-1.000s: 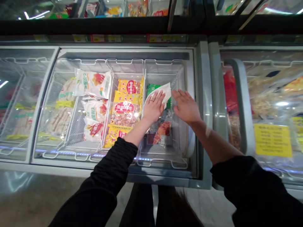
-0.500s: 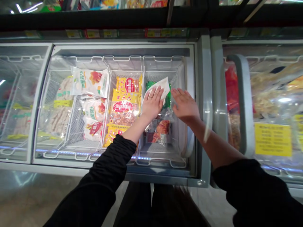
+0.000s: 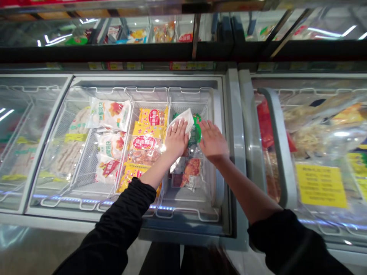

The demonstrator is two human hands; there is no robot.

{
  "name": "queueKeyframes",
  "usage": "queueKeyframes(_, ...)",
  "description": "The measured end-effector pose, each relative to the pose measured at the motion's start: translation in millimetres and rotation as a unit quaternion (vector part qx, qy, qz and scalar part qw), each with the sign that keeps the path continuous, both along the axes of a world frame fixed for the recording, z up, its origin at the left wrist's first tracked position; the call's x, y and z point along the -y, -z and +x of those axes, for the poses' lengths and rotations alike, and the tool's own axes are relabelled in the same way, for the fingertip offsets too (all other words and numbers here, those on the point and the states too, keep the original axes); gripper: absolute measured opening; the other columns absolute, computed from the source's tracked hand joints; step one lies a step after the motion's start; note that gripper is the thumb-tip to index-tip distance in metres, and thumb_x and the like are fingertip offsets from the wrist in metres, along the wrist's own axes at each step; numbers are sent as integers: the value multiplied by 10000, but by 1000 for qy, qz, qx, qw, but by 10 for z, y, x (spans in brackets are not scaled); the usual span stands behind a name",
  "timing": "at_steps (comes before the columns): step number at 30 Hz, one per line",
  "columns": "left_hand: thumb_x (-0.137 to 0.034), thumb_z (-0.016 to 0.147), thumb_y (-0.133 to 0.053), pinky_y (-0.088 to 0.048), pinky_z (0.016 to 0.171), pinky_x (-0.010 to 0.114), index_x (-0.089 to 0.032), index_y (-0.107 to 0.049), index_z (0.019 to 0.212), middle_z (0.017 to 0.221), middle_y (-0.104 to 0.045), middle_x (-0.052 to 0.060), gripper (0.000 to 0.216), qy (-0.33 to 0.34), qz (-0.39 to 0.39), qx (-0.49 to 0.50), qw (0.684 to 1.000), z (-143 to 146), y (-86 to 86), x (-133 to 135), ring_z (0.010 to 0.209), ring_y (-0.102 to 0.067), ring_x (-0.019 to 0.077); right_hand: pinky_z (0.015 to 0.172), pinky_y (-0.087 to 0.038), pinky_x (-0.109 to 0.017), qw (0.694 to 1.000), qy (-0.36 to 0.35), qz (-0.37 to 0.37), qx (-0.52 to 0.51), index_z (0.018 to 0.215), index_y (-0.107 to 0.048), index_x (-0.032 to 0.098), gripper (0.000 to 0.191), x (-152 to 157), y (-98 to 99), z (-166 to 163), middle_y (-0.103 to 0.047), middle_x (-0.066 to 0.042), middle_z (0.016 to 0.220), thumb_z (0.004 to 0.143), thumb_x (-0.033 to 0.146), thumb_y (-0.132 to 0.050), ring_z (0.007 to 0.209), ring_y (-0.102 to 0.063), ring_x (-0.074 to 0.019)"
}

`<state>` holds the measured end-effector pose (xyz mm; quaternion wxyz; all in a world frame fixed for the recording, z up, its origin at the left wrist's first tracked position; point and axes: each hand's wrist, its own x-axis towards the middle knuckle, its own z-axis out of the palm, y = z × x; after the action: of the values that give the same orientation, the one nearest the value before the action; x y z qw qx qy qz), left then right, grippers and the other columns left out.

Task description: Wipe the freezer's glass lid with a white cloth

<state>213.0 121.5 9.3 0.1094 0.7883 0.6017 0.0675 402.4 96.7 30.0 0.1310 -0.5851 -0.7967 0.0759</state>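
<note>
My left hand [image 3: 177,139] lies flat, fingers stretched out, on a white cloth or tissue [image 3: 185,117]. It presses the cloth against the clear glass lid of a chest freezer [image 3: 239,114]. To its right, my right hand [image 3: 213,141] rests palm down with fingers extended and holds nothing. It appears to touch the glass beside the lid's pale upright handle [image 3: 218,183]. Below the hands, inside a wire basket, are a green packet [image 3: 195,130] and clear packs of reddish-brown food [image 3: 191,172]. Part of the cloth is hidden under my left hand.
Yellow bags [image 3: 143,141] and white bags [image 3: 113,114] lie in baskets to the left. Another freezer with a curved grey handle [image 3: 279,149] and a yellow notice [image 3: 321,184] adjoins on the right. Price labels [image 3: 114,66] line the back edge below an upper display.
The view has tilted up, so the freezer sits lower in the picture. My left hand and the cloth have shifted slightly left over the glass; my right hand stays near the handle.
</note>
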Motion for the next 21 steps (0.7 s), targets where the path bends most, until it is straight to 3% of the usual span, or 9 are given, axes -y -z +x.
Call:
queueKeyframes(3, -346, 1145, -317, -212, 1408, 457, -197, -349, 1740, 1823, -291, 10, 615, 29, -8, -17, 999, 77, -20, -278, 1705, -257, 221, 1376, -327, -565, 1000, 24, 6, 9, 1790, -157, 133, 849, 9, -6, -25, -353, -121, 1801, 1007, 162, -483, 1694, -279, -310)
queueKeyframes(6, -352, 1146, -329, -214, 1407, 449, -194, -333, 1747, 1823, -283, 12, 621, 13, -9, -36, 999, -12, -47, -527, 1702, -264, 218, 1375, -327, -531, 999, 36, 13, 22, 1779, -180, 88, 799, 24, 27, -36, -311, -140, 1814, 1044, 210, -468, 1701, -256, -302)
queueKeyframes(8, -347, 1144, -335, -235, 1401, 457, -219, -335, 1749, 1821, -289, 9, 618, -12, 7, -40, 999, -104, -39, -518, 1698, -276, 220, 1375, -323, -524, 999, 29, 14, 31, 1777, -194, 87, 793, 35, 69, -33, -321, -143, 1809, 1047, 221, -473, 1693, -283, -303)
queueKeyframes(12, -352, 1146, -323, -291, 1382, 469, -246, -365, 1741, 1811, -312, 5, 606, -24, 38, -41, 998, -135, 48, -214, 1693, -291, 236, 1373, -323, -523, 999, -8, 24, 42, 1764, -250, 79, 759, -16, 136, -5, -362, -156, 1788, 1056, 237, -473, 1672, -338, -303)
queueKeyframes(15, -364, 1149, -321, -313, 1374, 466, -260, -391, 1732, 1794, -352, 3, 596, 6, 46, -35, 998, -11, 101, -171, 1682, -323, 234, 1365, -342, -488, 997, -52, 28, 41, 1720, -373, 72, 673, -244, 112, 25, -401, -150, 1770, 1072, 239, -450, 1664, -360, -281)
queueKeyframes(18, -370, 1145, -344, -313, 1375, 463, -272, -401, 1727, 1786, -371, 0, 593, 31, 41, -22, 998, 71, 77, -436, 1671, -350, 229, 1367, -340, -493, 995, -84, 20, 44, 1691, -417, 42, 643, -642, 28, 61, -427, -169, 1752, 1079, 239, -436, 1654, -381, -284)
queueKeyframes(21, -363, 1147, -340, -289, 1383, 456, -263, -405, 1724, 1789, -363, -2, 590, 7, 23, -22, 999, 7, 10, -709, 1676, -336, 220, 1370, -336, -517, 993, -105, 2, 57, 1675, -444, 36, 632, -1038, -58, 113, -454, -183, 1734, 1078, 243, -448, 1644, -400, -298)
